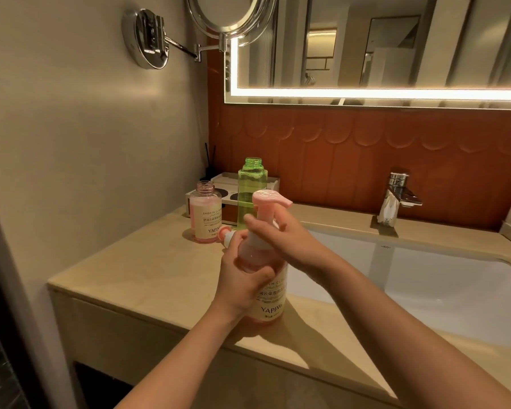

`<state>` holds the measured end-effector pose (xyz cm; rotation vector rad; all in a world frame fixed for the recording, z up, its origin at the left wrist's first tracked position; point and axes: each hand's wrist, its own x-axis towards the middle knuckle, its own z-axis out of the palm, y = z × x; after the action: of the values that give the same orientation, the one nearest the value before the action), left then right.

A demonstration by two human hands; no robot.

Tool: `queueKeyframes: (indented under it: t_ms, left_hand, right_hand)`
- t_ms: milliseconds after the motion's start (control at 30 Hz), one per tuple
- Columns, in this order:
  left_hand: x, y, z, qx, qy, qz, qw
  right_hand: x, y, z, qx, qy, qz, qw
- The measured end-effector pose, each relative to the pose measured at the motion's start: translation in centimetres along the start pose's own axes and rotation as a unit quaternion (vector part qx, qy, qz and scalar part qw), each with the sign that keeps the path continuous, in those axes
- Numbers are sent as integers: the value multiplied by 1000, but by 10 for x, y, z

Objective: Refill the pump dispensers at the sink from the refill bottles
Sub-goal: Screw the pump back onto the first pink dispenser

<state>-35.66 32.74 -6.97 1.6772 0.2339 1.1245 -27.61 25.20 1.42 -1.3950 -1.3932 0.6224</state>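
Left hand (245,278): gripping the body of the pink pump dispenser (270,302), which is standing on the desk (148,276) beside the sink (425,278).
Right hand (281,240): curling round the pump collar — probably twisting it.
Risk: the collar seating crooked and leaking; a jerk toppling the uncapped pink refill bottle (205,214) behind.

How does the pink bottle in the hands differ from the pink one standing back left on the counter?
The pink plastic pump bottle wears its pink pump head; the pink plastic open-necked bottle shows a bare threaded neck. The pump bottle is held, left hand round its body, right hand at its collar; the open-necked bottle stands untouched on the beige counter. Both carry a cream YAPING label.
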Motion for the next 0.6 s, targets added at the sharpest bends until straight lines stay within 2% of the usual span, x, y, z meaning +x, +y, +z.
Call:
queueKeyframes:
  t_ms: [133,200,300,400,500,600]
  left_hand:
    - [0,-1,0,2,3,-9,1000]
    - [0,0,0,-1,0,-11,1000]
    - [0,2,0,-5,0,-13,1000]
    - [0,3,1,-1,3,-5,1000]
    - [0,2,1,-23,7,-9,1000]
    - [0,1,1,-34,13,-9,999]
  right_hand:
    - [-13,1,-14,23,-64,17,998]
    - [-19,1,-19,-7,-79,6,997]
    - [-15,-2,-26,-93,-29,-27,995]
    - [-7,-6,-27,-108,32,-22,993]
    - [4,-5,-22,-124,41,-14,991]
    - [9,-3,-18,-95,27,4,995]
